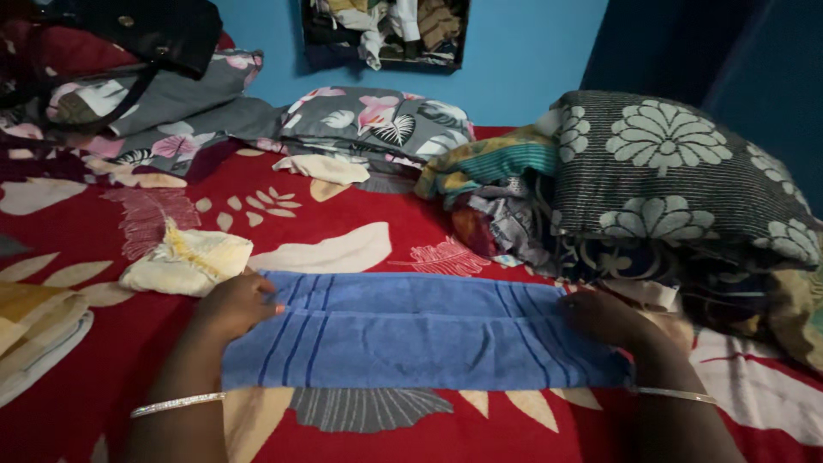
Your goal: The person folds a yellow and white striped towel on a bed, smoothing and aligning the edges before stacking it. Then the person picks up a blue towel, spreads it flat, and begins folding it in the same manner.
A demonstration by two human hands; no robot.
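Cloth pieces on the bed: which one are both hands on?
The blue striped towel, folded lengthwise, with the left hand and right hand at its ends. The pale yellow cloth lies untouched beside it.
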